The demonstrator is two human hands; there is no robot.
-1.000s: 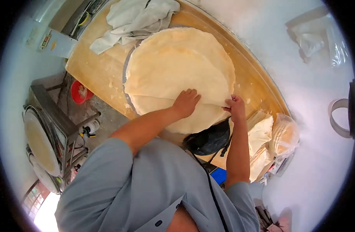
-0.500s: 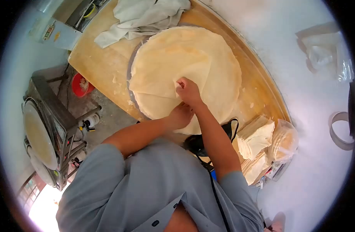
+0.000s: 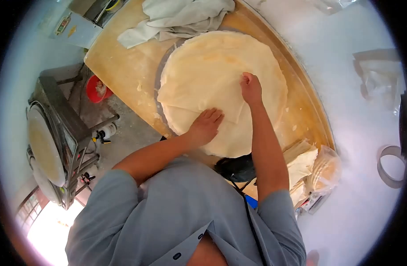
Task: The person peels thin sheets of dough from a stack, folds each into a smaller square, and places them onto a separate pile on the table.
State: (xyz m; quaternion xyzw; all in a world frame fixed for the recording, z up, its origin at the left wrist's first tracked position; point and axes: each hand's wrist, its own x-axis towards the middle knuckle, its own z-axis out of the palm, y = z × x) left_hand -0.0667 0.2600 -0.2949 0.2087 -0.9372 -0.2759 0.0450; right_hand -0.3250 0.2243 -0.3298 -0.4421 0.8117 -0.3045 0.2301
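A stack of large, round, thin dough sheets [image 3: 221, 57] lies on the wooden table in front of me. My left hand [image 3: 206, 126] rests flat on the lower left part of the top sheet, its fingers stretched out. Farther to the right, my right hand [image 3: 251, 89] is closed over the sheet with curled fingers. What sits inside its grip, if anything, is hidden. Straight edge or fold lines cross the top sheet near my left hand and run toward the right hand.
A grey cloth [image 3: 181, 20] lies crumpled on the far side of the wooden table [image 3: 119, 71]. Folded sheets [image 3: 301, 162] and a plastic bag of round sheets [image 3: 325, 170] are at the right. A black bag [image 3: 235, 168] sits near my body. A red bucket [image 3: 96, 88] stands on the floor, near a round griddle [image 3: 46, 146].
My right hand has moved away to the right, still closed. My left hand has gone from beside the right wrist to lying flat on the sheet. The view has shifted slightly.
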